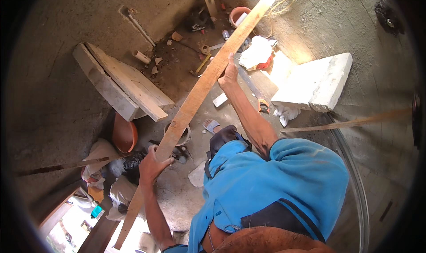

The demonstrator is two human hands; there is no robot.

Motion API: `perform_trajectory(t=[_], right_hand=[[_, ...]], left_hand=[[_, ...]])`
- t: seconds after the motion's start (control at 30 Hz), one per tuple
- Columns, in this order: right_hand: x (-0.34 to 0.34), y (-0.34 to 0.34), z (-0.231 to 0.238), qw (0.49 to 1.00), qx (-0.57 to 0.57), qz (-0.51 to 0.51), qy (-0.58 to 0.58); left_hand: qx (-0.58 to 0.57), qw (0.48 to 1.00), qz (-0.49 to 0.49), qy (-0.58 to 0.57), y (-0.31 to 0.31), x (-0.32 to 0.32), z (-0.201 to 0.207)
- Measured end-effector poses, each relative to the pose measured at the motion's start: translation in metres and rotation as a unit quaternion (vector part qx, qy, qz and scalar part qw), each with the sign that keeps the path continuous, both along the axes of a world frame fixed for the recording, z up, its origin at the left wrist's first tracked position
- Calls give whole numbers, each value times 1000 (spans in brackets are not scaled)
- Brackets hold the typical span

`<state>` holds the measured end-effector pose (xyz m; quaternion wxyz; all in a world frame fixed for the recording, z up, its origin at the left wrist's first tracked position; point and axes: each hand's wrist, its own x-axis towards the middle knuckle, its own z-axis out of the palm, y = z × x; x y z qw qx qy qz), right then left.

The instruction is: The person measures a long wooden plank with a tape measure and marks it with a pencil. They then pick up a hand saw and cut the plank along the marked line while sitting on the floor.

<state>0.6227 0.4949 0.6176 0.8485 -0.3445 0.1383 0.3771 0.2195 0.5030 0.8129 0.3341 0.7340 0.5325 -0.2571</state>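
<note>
A long, narrow wooden plank (195, 102) runs slantwise in front of me, from the upper right down to the lower left. My left hand (153, 165) grips its lower part, with the thumb against the edge and some fingers hidden behind the wood. Farther up, my right hand (228, 75) is closed on the plank's right edge, its fingers partly out of sight. On the floor beyond my right forearm lies a handsaw (251, 83) with an orange and black handle. A bucket (184, 136) stands partly hidden beneath the plank.
Thick boards (126, 82) lean at the left wall. White blocks (317, 82) stand at the right, near a white bag (257, 52). An orange basin (124, 133) and sacks (122, 193) sit at the left. Rubble (176, 36) and a reddish pot (239, 15) lie at the back.
</note>
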Motion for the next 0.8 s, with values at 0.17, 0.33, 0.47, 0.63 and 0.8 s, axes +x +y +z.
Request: perform_trajectory(t=[0.17, 0.33, 0.47, 0.63, 0.8], right_hand=[[8, 10, 28, 998, 25, -23, -59], [21, 54, 13, 996, 62, 26, -51], [37, 64, 13, 993, 54, 89, -48], [58, 73, -29, 991, 62, 31, -119], [36, 61, -27, 991, 86, 104, -18]], left_hand=[[130, 983, -43, -118, 14, -46, -37], [220, 961, -24, -164, 36, -54, -57], [238, 963, -32, -125, 73, -56, -96], [229, 956, -29, -180, 90, -55, -85], [230, 959, -10, -165, 63, -71, -88]])
